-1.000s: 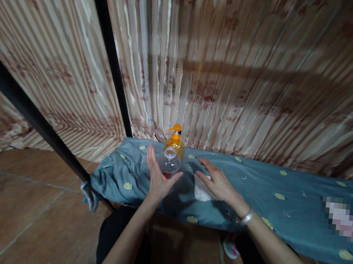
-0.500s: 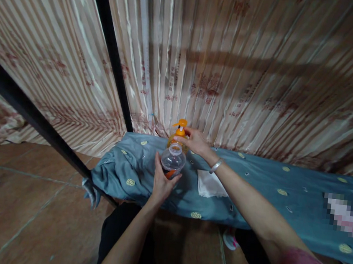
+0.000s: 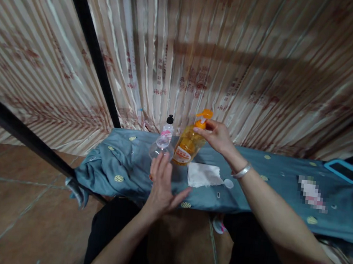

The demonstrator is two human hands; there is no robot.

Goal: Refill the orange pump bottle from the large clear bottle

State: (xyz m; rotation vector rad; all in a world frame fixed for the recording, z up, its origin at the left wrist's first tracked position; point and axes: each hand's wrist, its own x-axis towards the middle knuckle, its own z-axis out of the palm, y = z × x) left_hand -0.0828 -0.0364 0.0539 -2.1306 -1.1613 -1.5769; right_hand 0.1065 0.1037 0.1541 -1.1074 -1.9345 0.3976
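My right hand [image 3: 217,135] grips an orange pump bottle [image 3: 188,143] by its neck, just below the pump head. The bottle holds amber liquid and leans a little to the right. My left hand [image 3: 162,185] has its fingers stretched out in front of a clear, wide-necked plastic bottle [image 3: 153,149]; whether the fingertips touch it I cannot tell. Behind the clear bottle stands a small bottle with a black cap [image 3: 168,127] and a pink label. A white cloth or tissue [image 3: 204,175] lies right of the pump bottle's base, with a round whitish lid [image 3: 228,183] at its edge.
Everything rests on a narrow surface covered by a teal patterned sheet [image 3: 245,194]. A blue-framed device [image 3: 347,171] and a blurred packet [image 3: 311,194] lie to the right. Dark metal poles [image 3: 93,43] rise at the left, and a striped curtain [image 3: 202,67] hangs behind.
The pump bottle has moved right, out from behind the clear bottle, in my right hand. My left hand has let go of the clear bottle. The black-capped bottle has come into sight.
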